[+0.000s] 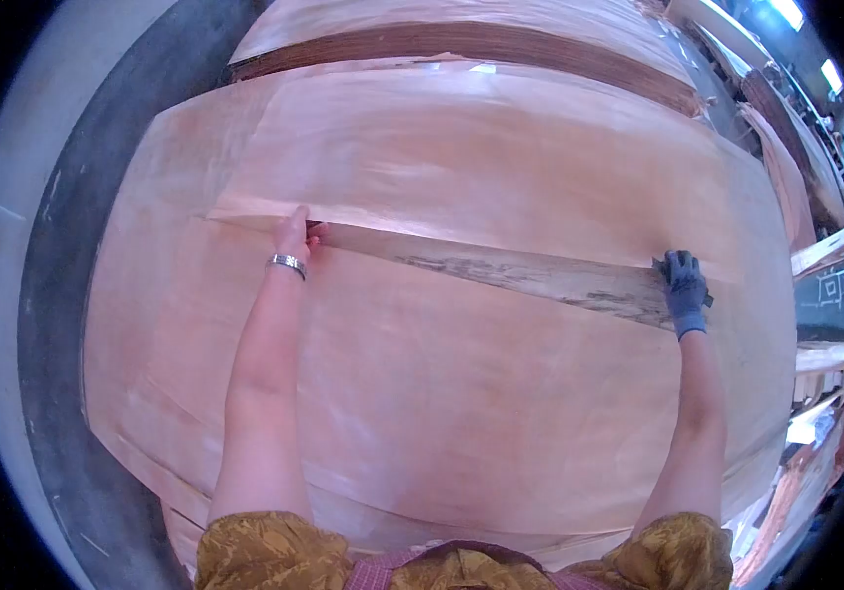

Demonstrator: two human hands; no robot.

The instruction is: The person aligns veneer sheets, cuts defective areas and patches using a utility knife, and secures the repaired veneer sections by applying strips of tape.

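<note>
Large pale pinkish wood veneer sheets lie flat in front of me. My left hand (296,234), bare with a metal band at the wrist, is closed on the near edge of the far veneer sheet (461,157). My right hand (683,285), in a blue-grey glove, is closed at the same edge further right, its fingers curled; a small dark bit shows beside the glove, too unclear to name. Between the far sheet and the near veneer sheet (442,393), a greyish, dark-grained wood strip (530,279) shows as a long wedge, widening to the right.
Beyond the sheets stands another veneer stack (461,39) with a brown layered edge. A dark grey floor band (53,324) curves along the left. On the right are wooden rails (835,244), a dark board with pale markings (832,295) and more stacked sheets (781,147).
</note>
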